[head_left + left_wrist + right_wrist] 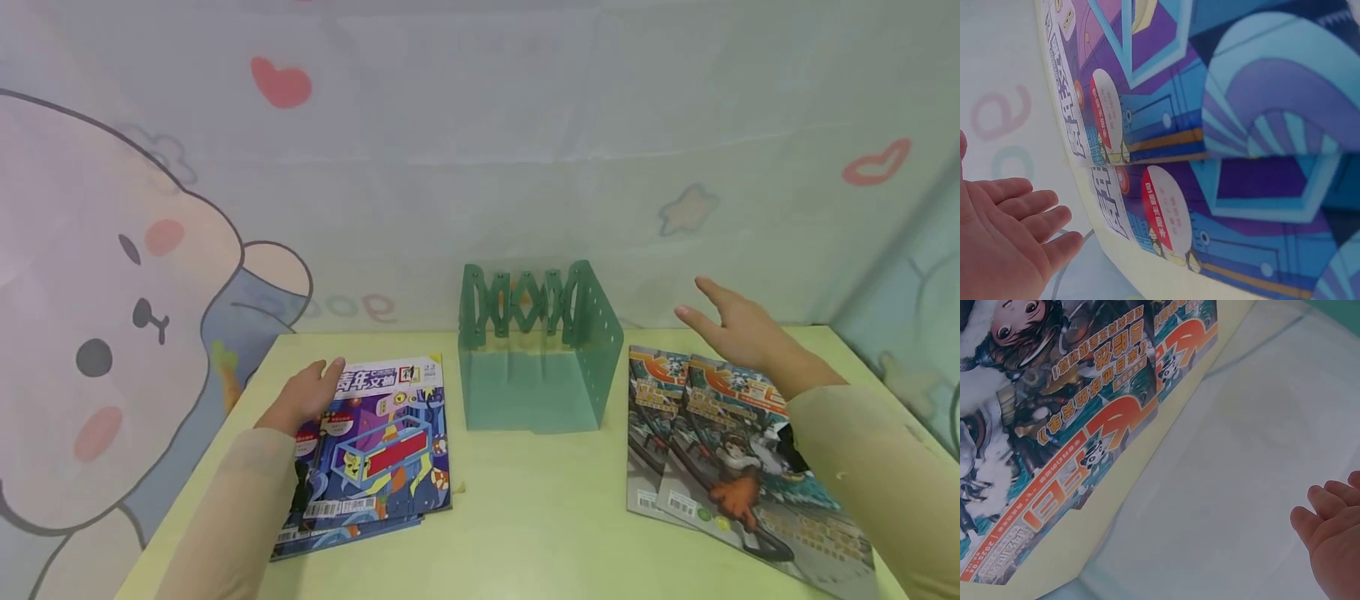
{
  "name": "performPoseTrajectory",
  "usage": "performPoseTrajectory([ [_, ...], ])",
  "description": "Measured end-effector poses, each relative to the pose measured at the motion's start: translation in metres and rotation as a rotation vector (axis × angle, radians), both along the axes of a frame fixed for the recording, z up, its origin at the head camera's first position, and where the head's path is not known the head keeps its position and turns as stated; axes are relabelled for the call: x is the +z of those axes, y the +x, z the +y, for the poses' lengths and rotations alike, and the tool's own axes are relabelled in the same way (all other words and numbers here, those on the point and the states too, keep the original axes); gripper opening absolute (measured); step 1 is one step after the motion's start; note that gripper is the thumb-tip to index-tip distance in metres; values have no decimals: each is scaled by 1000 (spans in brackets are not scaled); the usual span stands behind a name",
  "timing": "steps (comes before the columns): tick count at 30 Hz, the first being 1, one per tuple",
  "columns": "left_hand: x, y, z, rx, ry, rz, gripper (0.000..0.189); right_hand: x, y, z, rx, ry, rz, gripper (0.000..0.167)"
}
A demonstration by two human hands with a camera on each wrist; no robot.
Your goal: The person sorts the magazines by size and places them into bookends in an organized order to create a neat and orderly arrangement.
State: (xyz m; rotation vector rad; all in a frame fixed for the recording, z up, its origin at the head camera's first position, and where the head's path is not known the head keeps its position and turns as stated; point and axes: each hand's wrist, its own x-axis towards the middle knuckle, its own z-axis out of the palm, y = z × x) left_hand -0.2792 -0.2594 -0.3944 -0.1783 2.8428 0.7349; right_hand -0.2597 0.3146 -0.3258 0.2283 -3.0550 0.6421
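Note:
Two overlapping purple-blue magazines point(390, 467) lie on the left of the table. My left hand point(306, 397) hovers by their upper left corner, and in the left wrist view its fingers point(1035, 212) are spread with nothing held. On the right lie two more overlapping magazines point(750, 467) with an orange title and a comic-style figure. My right hand point(746, 329) is raised over their top edge, thumb and fingers apart and holding nothing. Between the two piles stands a green expandable bookend point(534, 392), with a lattice back and two upright side plates.
The pale yellow table point(540, 517) runs back to a cloth backdrop point(480, 125) printed with a bear, hearts and a star. A tiny yellowish scrap point(460, 487) lies beside the left magazines. The bookend's perforated right plate point(602, 350) stands close to the right magazines.

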Motion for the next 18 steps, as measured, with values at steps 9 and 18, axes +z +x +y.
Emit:
performPoseTrajectory([
  [9, -1, 1, 1, 22, 37, -27, 81, 1, 5, -10, 19, -23, 43, 81],
  [18, -5, 4, 1, 22, 42, -37, 78, 7, 10, -22, 40, -43, 84, 74],
])
